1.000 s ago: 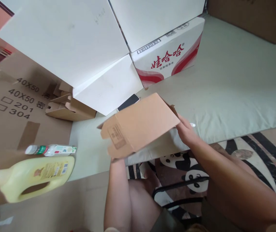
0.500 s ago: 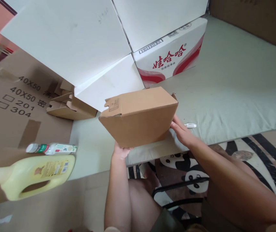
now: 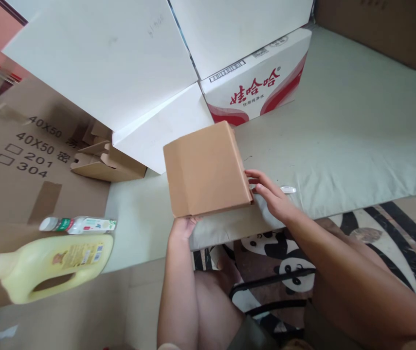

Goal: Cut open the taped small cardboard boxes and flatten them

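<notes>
We see the cardboard box (image 3: 208, 170) at the near table (image 3: 339, 136) edge — left hand (image 3: 181, 227) grips its lower-left corner w/ curled fingers; right hand (image 3: 268, 192), fingers loosely spread, touches its right edge.

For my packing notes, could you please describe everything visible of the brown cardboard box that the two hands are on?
The brown cardboard box is plain corrugated card, with one broad, unprinted face towards the camera and a faint vertical crease near its left side. It sits tilted over the pale green cloth-covered table, in front of the white cartons. The left hand has a grip on its lower left corner; the right hand touches its right edge.
</notes>
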`<move>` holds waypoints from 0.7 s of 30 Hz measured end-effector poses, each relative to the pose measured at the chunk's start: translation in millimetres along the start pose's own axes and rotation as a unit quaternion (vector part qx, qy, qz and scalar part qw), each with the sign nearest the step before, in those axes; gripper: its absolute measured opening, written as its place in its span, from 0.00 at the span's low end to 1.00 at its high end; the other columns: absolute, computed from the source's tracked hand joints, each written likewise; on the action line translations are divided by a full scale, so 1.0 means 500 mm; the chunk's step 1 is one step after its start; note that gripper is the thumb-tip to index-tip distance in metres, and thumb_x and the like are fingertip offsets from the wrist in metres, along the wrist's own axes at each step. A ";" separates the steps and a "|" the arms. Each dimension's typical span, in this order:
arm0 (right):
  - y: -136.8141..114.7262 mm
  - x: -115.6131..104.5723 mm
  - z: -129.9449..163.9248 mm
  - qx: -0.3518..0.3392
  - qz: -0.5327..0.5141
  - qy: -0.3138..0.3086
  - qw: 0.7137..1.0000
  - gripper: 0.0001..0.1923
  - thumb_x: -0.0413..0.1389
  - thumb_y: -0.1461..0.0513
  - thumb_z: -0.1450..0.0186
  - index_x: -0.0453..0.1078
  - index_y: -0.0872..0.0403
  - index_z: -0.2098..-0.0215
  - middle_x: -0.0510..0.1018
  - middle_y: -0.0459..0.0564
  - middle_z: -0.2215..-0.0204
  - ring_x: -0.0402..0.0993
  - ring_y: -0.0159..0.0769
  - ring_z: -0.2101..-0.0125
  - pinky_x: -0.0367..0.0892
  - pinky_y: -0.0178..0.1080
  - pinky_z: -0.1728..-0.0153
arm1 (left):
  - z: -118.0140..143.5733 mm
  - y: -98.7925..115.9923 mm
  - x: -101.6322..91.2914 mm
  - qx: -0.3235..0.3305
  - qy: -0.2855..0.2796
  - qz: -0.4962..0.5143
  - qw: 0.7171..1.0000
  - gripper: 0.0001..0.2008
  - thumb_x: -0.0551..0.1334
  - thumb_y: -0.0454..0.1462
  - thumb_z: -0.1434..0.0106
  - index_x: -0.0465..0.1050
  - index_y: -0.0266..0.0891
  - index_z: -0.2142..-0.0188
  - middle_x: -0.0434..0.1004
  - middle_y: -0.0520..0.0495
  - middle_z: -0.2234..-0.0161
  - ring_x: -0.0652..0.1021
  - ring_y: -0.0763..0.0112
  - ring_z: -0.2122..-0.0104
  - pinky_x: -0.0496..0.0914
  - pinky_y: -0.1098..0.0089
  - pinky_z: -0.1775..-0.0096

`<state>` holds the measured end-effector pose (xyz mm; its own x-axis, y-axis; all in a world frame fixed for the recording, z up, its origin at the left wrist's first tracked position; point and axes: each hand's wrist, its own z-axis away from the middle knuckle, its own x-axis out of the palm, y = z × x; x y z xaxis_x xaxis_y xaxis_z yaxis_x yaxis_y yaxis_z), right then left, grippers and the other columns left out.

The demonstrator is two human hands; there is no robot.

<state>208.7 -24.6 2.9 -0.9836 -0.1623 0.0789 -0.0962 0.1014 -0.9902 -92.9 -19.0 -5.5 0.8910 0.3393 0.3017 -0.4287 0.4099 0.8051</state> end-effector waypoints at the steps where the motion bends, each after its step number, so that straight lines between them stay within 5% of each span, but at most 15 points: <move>1: 0.000 -0.001 0.001 0.000 0.015 -0.002 1.000 0.26 0.49 0.43 0.30 0.64 0.45 0.39 0.70 0.55 0.38 0.68 0.46 0.41 0.67 0.52 0.41 | -0.001 0.000 0.003 -0.005 -0.001 -0.013 1.000 0.04 0.66 0.34 0.36 0.77 0.35 0.66 0.77 0.49 0.76 0.77 0.71 0.78 0.72 0.72 0.76; 5: 0.006 -0.002 0.001 -0.002 0.040 -0.007 0.999 0.29 0.50 0.43 0.31 0.64 0.47 0.38 0.69 0.57 0.37 0.68 0.48 0.41 0.68 0.54 0.41 | 0.002 0.001 0.015 -0.006 -0.003 -0.045 0.999 0.06 0.70 0.29 0.47 0.75 0.36 0.72 0.75 0.50 0.82 0.74 0.72 0.84 0.68 0.75 0.81; 11: 0.012 0.001 0.001 0.001 0.051 -0.006 0.999 0.29 0.54 0.44 0.32 0.63 0.49 0.39 0.69 0.60 0.38 0.68 0.49 0.40 0.71 0.55 0.44 | 0.006 -0.001 0.031 0.056 0.025 -0.027 0.998 0.14 0.72 0.27 0.54 0.76 0.38 0.67 0.82 0.50 0.71 0.80 0.72 0.75 0.71 0.76 0.75; 15: 0.011 0.005 0.001 0.005 0.062 0.000 0.998 0.26 0.55 0.47 0.32 0.64 0.49 0.41 0.71 0.60 0.40 0.70 0.48 0.42 0.73 0.53 0.46 | 0.011 0.015 0.040 0.061 0.061 0.024 0.996 0.09 0.69 0.42 0.43 0.75 0.39 0.66 0.80 0.50 0.72 0.79 0.70 0.75 0.70 0.74 0.76; 18: 0.014 0.008 0.000 -0.006 0.088 0.002 0.996 0.23 0.56 0.50 0.32 0.65 0.48 0.42 0.72 0.59 0.42 0.72 0.47 0.43 0.74 0.53 0.47 | 0.023 0.026 0.040 0.041 0.030 0.064 0.997 0.22 0.63 0.56 0.39 0.77 0.39 0.61 0.83 0.45 0.66 0.83 0.60 0.68 0.76 0.65 0.72; 21: 0.022 0.011 -0.003 -0.023 0.122 0.011 0.992 0.19 0.55 0.55 0.33 0.67 0.49 0.45 0.75 0.58 0.44 0.75 0.46 0.45 0.75 0.52 0.47 | 0.031 0.023 0.033 0.060 -0.010 0.093 0.994 0.30 0.68 0.62 0.47 0.78 0.39 0.60 0.84 0.42 0.61 0.83 0.56 0.63 0.78 0.61 0.66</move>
<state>202.2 -22.7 -7.7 -0.9814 -0.1067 -0.1598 0.1390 0.1797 -0.9739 -80.7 -21.6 16.5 0.8009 0.3822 0.4609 -0.5668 0.2362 0.7892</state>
